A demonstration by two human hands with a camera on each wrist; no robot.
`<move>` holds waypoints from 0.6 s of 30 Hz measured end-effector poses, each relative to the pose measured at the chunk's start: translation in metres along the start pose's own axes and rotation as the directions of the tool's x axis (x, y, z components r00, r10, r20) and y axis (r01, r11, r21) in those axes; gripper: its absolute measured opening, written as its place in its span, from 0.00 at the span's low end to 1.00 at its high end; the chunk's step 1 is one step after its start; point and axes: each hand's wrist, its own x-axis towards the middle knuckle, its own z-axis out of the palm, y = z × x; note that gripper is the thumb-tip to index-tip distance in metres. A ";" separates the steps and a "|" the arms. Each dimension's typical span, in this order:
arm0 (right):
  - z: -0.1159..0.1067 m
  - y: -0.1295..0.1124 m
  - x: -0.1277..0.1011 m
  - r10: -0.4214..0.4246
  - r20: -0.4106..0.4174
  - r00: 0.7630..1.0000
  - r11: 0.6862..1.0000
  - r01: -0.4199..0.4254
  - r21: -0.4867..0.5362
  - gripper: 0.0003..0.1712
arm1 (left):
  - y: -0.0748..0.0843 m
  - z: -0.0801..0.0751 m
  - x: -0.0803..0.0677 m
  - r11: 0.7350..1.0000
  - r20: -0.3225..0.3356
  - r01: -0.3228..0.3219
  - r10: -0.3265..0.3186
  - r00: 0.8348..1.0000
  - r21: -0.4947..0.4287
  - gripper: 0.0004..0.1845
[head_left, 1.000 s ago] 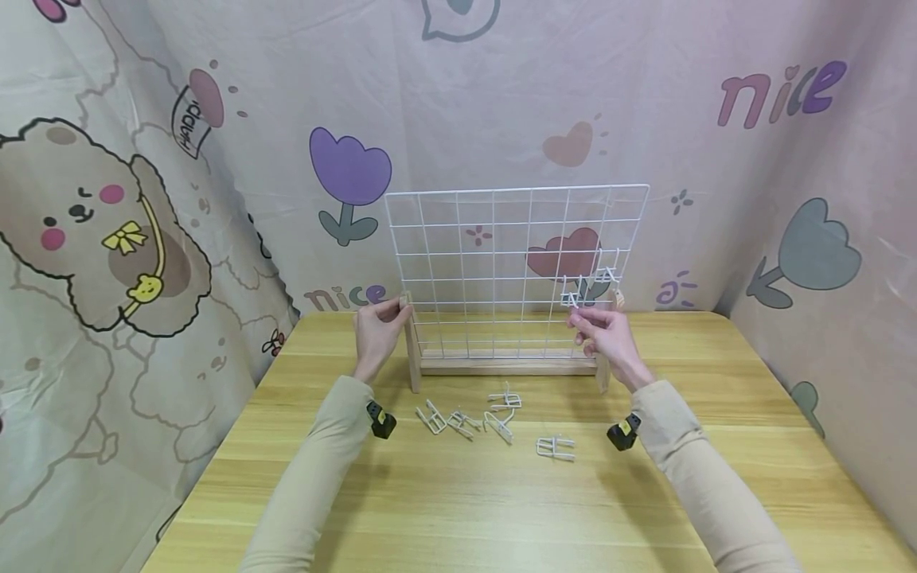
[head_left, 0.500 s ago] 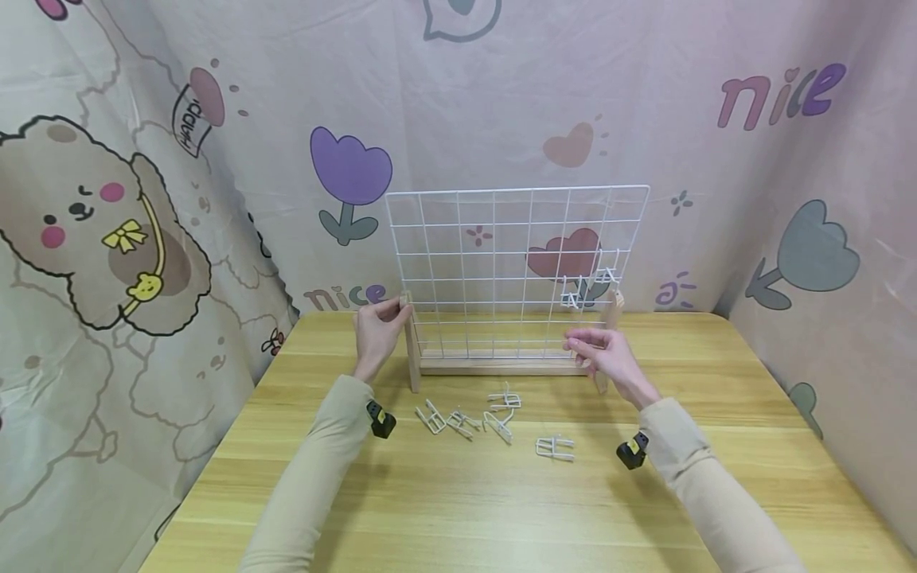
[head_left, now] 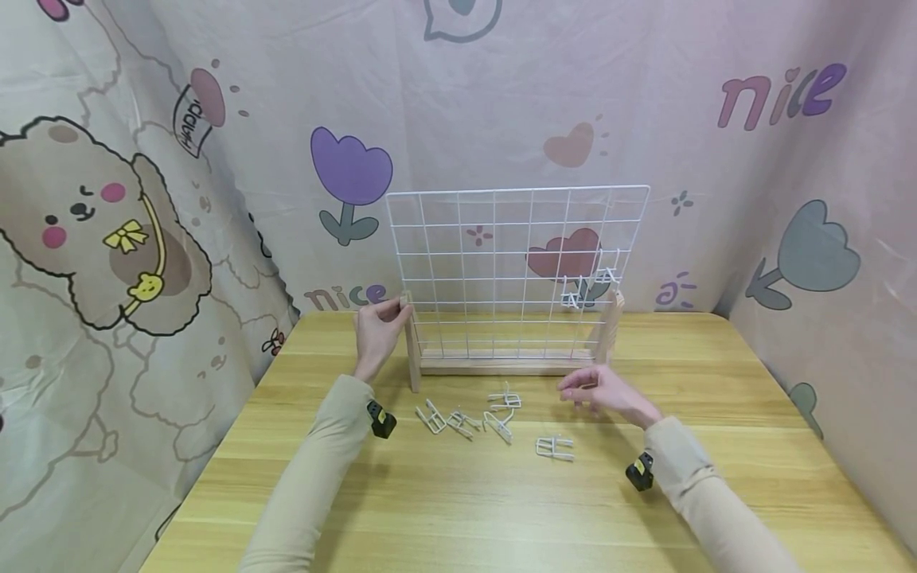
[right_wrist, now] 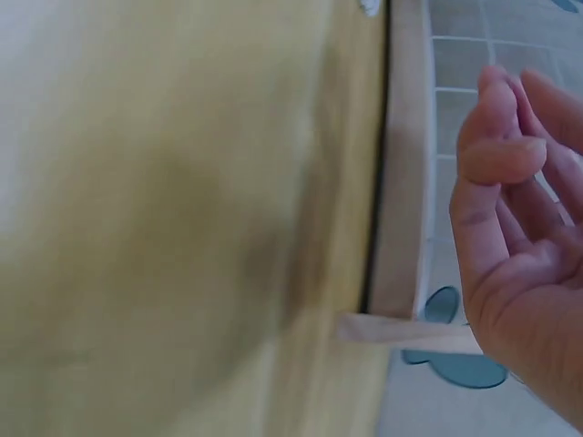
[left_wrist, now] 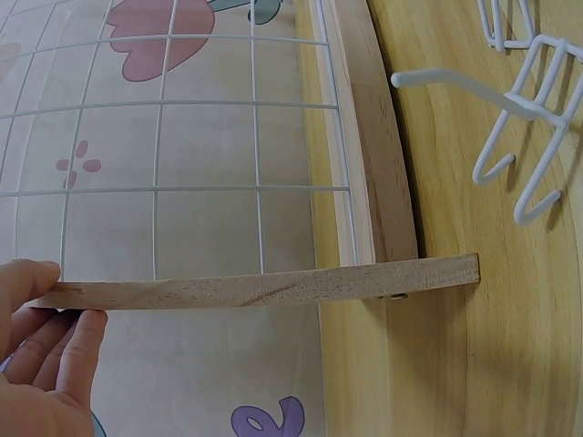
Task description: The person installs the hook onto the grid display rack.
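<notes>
A white wire grid panel (head_left: 494,278) stands upright in a wooden base (head_left: 501,366). My left hand (head_left: 377,334) pinches the top of the base's left wooden post (left_wrist: 264,289), thumb on one side and fingers on the other. Two white wire hooks hang on the grid's right part, one lower hook (head_left: 571,299) and one higher hook (head_left: 606,275). My right hand (head_left: 605,395), fingers loosely bent and holding nothing, hovers in front of the base's right end. Below and left of it lies a single white wire hook (head_left: 555,455) on the table.
Several more loose wire hooks, among them a left one (head_left: 433,420) and a back one (head_left: 507,399), lie on the wooden table (head_left: 458,509) before the base. A printed cloth (head_left: 473,95) hangs behind and along both sides.
My right hand has let go of the lower hook on the grid and come down and toward me, over the table. The left hand stays on the post.
</notes>
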 end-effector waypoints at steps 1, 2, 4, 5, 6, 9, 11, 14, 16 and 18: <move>0.000 0.003 -0.001 0.006 0.022 1.000 1.000 -0.006 -0.010 0.23 | 0.000 0.000 0.000 1.000 0.000 0.000 0.000 1.000 0.002 0.15; 0.001 0.007 -0.002 0.013 0.047 0.999 1.000 -0.012 -0.017 0.22 | 0.000 0.000 0.000 1.000 -0.002 0.000 0.000 1.000 0.003 0.15; 0.002 0.013 -0.004 0.020 0.098 0.995 1.000 -0.018 -0.025 0.20 | 0.001 0.000 0.000 1.000 -0.006 0.000 0.000 1.000 0.008 0.15; 0.002 0.015 -0.004 0.020 0.123 0.992 0.999 -0.016 -0.029 0.19 | 0.001 0.000 0.000 1.000 -0.008 0.000 0.000 1.000 0.010 0.15; 0.003 0.017 -0.005 0.016 0.149 0.989 0.999 -0.011 -0.034 0.19 | 0.002 0.000 0.000 1.000 -0.009 0.000 0.000 1.000 0.011 0.15; 0.005 0.023 -0.006 0.003 0.219 0.976 0.999 0.005 -0.036 0.17 | 0.002 0.000 -0.001 1.000 -0.009 0.003 -0.003 1.000 0.009 0.15; 0.006 0.024 -0.007 -0.002 0.253 0.967 1.000 0.010 -0.030 0.16 | 0.002 0.000 -0.001 1.000 -0.006 0.007 -0.007 1.000 0.001 0.15; 0.007 0.026 -0.008 0.008 0.282 0.959 1.000 -0.005 -0.010 0.16 | 0.003 0.000 -0.001 1.000 -0.005 0.013 -0.013 1.000 -0.002 0.16; 0.007 0.027 -0.009 0.014 0.292 0.956 1.000 -0.015 0.000 0.16 | 0.003 0.000 -0.001 1.000 -0.007 0.016 -0.016 1.000 -0.004 0.16; 0.008 0.027 -0.009 0.021 0.296 0.955 1.000 -0.024 0.006 0.17 | 0.003 0.000 0.000 1.000 -0.011 0.017 -0.017 1.000 -0.004 0.16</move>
